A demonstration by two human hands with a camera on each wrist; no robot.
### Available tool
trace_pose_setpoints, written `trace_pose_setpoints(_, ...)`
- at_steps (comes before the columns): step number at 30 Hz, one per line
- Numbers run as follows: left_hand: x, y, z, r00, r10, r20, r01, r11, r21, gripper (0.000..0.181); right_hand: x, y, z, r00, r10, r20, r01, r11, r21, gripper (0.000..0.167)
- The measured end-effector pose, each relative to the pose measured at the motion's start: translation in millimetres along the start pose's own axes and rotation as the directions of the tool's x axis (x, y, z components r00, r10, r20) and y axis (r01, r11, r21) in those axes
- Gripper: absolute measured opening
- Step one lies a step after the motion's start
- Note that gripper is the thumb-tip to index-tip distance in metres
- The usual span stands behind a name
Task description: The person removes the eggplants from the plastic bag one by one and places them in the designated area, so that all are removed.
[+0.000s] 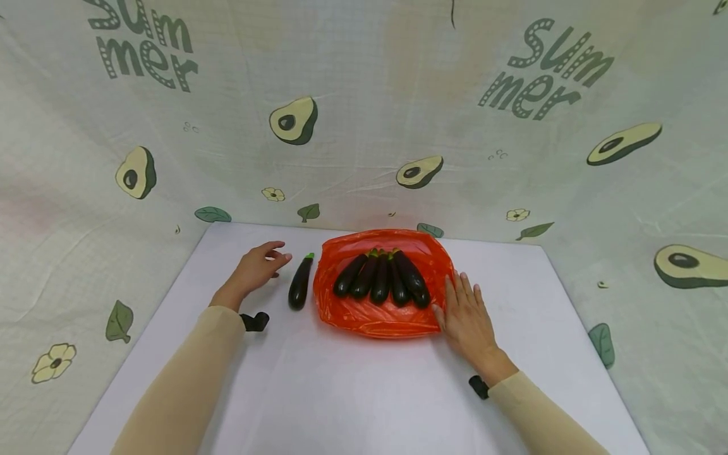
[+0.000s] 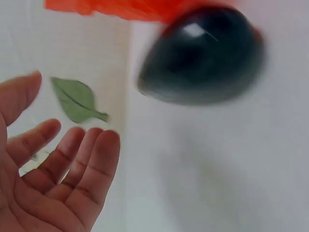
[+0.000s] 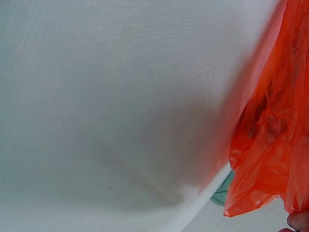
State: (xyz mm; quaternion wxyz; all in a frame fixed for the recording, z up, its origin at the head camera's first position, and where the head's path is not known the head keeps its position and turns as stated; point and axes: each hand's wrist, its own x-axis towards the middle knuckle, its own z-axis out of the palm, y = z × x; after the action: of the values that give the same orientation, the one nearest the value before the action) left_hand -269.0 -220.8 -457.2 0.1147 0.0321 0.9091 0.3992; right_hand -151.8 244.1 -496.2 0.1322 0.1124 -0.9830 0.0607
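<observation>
A red plastic bag [image 1: 364, 325] lies spread on the white table with several dark eggplants [image 1: 380, 278] side by side on it, green stems toward the back. One single eggplant [image 1: 300, 282] lies apart, just left of the bag; its rounded end [image 2: 203, 58] looms blurred in the left wrist view. Left of that eggplant, my left hand [image 1: 254, 268] hovers with loosely bent fingers and nothing in them. My right hand [image 1: 469, 322] rests with straight fingers against the bag's right edge. In the right wrist view the crumpled bag [image 3: 270, 145] shows, with only fingertips [image 3: 299, 221] at the corner.
The white table [image 1: 352, 398] ends at the back against a hanging cloth [image 1: 352, 114] printed with avocados, leaves and lettering. More of this cloth borders the left and right sides. A black wrist strap piece [image 1: 254, 321] sits by the left sleeve, another [image 1: 479, 386] by the right.
</observation>
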Motion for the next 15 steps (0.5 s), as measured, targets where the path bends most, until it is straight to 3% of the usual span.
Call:
trace_pose_setpoints(7,-13.8,46.7,-2.0,0.99,0.07,-0.119,-0.081,0.993,-0.09,0.05,0.2,-1,-1,1.0,-0.001,0.002,0.001,1.0,-0.014,0.071)
trace_pose_setpoints(15,-21.3,106.5,27.4,0.986,0.162,-0.041,-0.166,0.979,-0.116,0.044,0.5,-1,1,1.0,0.001,0.006,-0.001,1.0,-0.006,0.072)
